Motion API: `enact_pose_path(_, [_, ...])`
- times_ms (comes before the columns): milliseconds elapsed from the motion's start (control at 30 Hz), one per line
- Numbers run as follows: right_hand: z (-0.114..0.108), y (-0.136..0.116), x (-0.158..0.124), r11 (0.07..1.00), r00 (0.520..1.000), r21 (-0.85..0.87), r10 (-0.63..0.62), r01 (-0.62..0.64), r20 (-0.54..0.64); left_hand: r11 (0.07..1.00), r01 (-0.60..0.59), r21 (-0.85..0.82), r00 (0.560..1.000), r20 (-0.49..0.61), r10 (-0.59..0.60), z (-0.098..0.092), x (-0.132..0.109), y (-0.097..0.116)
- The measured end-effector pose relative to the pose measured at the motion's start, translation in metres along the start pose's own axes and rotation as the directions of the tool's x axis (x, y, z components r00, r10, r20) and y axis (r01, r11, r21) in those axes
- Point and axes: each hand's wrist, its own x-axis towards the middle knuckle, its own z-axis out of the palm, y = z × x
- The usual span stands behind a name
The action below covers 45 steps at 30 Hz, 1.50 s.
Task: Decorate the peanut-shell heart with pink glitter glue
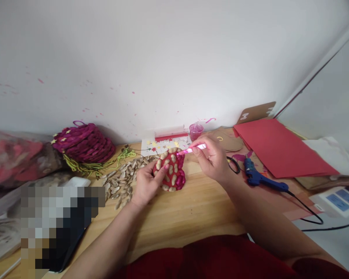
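My left hand (147, 183) grips the left edge of a red piece covered with peanut shells (171, 174), thumb on its front. The shells along its right side are painted magenta; the others are bare tan. In my right hand (211, 159) is a slim white paintbrush (198, 147), pinched between thumb and fingers. Its pink tip meets the piece at the upper right, by the painted shells. Behind my right hand, a clear cup of pink paint (196, 132) stands near the wall. Loose peanut shells (120, 180) lie heaped left of my left hand.
A stack of magenta-painted shell pieces (85, 143) stands at the back left beside plastic bags (20, 159). To the right are a blue glue gun (263, 180) with its cord, black-handled scissors (234, 166), red sheets (282, 147) and a power strip (339, 200). Star-dotted paper (147, 148) lies behind.
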Motion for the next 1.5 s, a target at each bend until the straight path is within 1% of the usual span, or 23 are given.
enact_pose_path(67, [0.001,0.003,-0.001,0.994,0.995,0.050,0.094,-0.092,-0.028,0.987,0.078,-0.139,0.997,0.036,-0.074,0.001,0.002,-0.001])
enact_pose_path(133, [0.001,0.006,-0.001,0.977,0.980,0.110,0.192,-0.185,-0.055,0.964,0.122,-0.235,0.992,0.060,-0.111,0.002,0.004,-0.002])
enact_pose_path(233, [0.002,0.011,-0.002,0.931,0.954,0.232,0.299,-0.282,-0.040,0.946,0.146,-0.289,0.989,0.072,-0.131,0.003,0.005,-0.004])
enact_pose_path(333, [0.003,0.015,-0.003,0.897,0.938,0.299,0.346,-0.325,-0.018,0.935,0.152,-0.321,0.988,0.075,-0.135,0.003,0.005,-0.007])
enact_pose_path(500, [0.003,0.019,-0.004,0.903,0.931,0.264,0.362,-0.338,-0.050,0.927,0.147,-0.344,0.989,0.054,-0.137,0.003,0.005,-0.010])
enact_pose_path(600, [0.003,0.018,-0.004,0.905,0.939,0.280,0.341,-0.319,-0.034,0.927,0.139,-0.349,0.990,0.054,-0.128,0.003,0.005,-0.008])
enact_pose_path(667, [0.003,0.018,-0.004,0.917,0.948,0.262,0.318,-0.300,-0.027,0.920,0.154,-0.361,0.988,0.064,-0.141,0.003,0.005,-0.008])
enact_pose_path(767, [0.003,0.015,-0.003,0.938,0.955,0.213,0.290,-0.272,-0.056,0.892,0.205,-0.403,0.979,0.080,-0.189,0.003,0.005,-0.010])
enact_pose_path(867, [0.003,0.012,-0.003,0.935,0.955,0.234,0.288,-0.266,-0.067,0.871,0.236,-0.432,0.972,0.084,-0.221,0.004,0.006,-0.009])
enact_pose_path(1000, [0.004,0.010,-0.004,0.929,0.954,0.253,0.295,-0.270,-0.063,0.822,0.252,-0.510,0.966,0.074,-0.249,0.007,0.007,-0.004])
enact_pose_path(1233, [0.001,0.012,-0.004,0.918,0.958,0.293,0.287,-0.267,-0.025,0.780,0.267,-0.566,0.959,0.076,-0.274,0.007,0.010,0.002])
enact_pose_path(1367, [0.001,0.014,-0.003,0.910,0.955,0.305,0.296,-0.281,-0.002,0.767,0.292,-0.571,0.955,0.128,-0.268,0.005,0.011,0.002])
enact_pose_path(1500, [0.000,0.015,-0.002,0.911,0.950,0.291,0.312,-0.291,-0.026,0.774,0.317,-0.548,0.948,0.158,-0.277,0.003,0.010,0.001])
